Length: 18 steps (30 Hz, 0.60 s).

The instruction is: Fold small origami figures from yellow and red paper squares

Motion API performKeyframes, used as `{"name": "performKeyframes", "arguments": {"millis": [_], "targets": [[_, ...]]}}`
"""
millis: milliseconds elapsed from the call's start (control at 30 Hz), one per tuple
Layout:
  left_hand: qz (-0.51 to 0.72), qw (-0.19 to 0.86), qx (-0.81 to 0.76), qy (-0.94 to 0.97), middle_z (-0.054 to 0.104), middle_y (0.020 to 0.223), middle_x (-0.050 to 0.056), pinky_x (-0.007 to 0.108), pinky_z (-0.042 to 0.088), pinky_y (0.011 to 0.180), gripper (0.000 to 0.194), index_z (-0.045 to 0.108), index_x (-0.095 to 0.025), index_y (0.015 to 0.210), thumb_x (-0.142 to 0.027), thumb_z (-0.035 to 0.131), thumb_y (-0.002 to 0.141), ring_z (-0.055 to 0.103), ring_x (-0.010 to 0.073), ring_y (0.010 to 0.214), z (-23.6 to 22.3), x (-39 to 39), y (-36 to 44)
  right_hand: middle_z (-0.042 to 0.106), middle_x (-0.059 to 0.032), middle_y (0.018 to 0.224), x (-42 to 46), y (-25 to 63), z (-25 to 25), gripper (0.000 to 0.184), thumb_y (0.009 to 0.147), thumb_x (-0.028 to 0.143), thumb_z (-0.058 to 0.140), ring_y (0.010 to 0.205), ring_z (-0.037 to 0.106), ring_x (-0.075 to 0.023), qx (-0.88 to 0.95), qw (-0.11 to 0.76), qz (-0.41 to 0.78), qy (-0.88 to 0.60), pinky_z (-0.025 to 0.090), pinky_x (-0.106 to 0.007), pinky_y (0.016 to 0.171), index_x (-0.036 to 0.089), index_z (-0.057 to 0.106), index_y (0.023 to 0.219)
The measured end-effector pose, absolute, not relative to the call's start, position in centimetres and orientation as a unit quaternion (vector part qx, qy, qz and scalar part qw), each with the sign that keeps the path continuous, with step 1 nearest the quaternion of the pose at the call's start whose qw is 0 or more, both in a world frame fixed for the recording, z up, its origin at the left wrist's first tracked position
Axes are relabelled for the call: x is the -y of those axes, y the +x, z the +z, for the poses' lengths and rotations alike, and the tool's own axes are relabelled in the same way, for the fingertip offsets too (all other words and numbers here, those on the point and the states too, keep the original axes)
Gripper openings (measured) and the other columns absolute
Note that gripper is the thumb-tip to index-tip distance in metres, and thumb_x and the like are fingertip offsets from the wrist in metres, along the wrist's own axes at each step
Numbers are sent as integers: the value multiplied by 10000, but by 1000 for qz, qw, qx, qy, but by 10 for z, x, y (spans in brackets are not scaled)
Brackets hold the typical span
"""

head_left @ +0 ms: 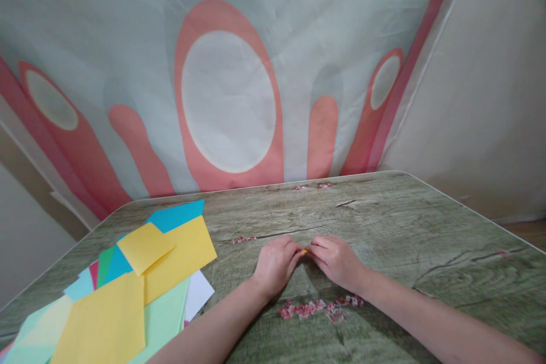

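At lower centre, fingertips of the left hand (275,266) and right hand (335,259) are pinching a small, mostly hidden yellow piece (304,251), probably calling for light, even pressure. Coloured papers (102,318) are crowding the lower left, near the left forearm (217,321), while the tabletop (430,239) is giving room rightward, its edge (478,214) slanting toward far right.
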State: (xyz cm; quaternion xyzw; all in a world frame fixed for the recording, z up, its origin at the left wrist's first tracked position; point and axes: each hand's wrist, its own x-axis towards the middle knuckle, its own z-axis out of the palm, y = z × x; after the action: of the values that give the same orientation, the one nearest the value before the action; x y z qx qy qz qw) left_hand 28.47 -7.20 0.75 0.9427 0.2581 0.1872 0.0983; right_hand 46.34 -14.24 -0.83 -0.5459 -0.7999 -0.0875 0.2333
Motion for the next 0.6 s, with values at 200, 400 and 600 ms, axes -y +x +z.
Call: {"name": "performKeyframes", "arguments": {"millis": [200, 400, 600], "targets": [[176, 99, -241, 949, 591, 854, 40, 257, 415, 722, 225, 586, -193, 884, -291, 387, 922, 547, 165, 807, 11, 76, 286, 520, -27, 691, 145, 462, -7, 288, 912, 189, 393, 670, 469, -148, 808, 220, -99, -538, 320, -286, 632, 172, 597, 710], [198, 125, -242, 942, 573, 873, 37, 254, 409, 725, 184, 554, -186, 888, -268, 392, 919, 533, 157, 807, 8, 76, 285, 535, -28, 740, 146, 462, -6, 241, 907, 211, 416, 724, 488, -152, 796, 253, -45, -548, 345, -272, 655, 176, 583, 737], [235, 199, -249, 918, 562, 873, 32, 240, 404, 709, 121, 539, -178, 895, -241, 435, 899, 522, 147, 802, 4, 74, 285, 539, -17, 721, 144, 463, -11, 249, 915, 267, 448, 701, 516, -138, 773, 290, 44, -563, 369, -246, 639, 175, 605, 744]]}}
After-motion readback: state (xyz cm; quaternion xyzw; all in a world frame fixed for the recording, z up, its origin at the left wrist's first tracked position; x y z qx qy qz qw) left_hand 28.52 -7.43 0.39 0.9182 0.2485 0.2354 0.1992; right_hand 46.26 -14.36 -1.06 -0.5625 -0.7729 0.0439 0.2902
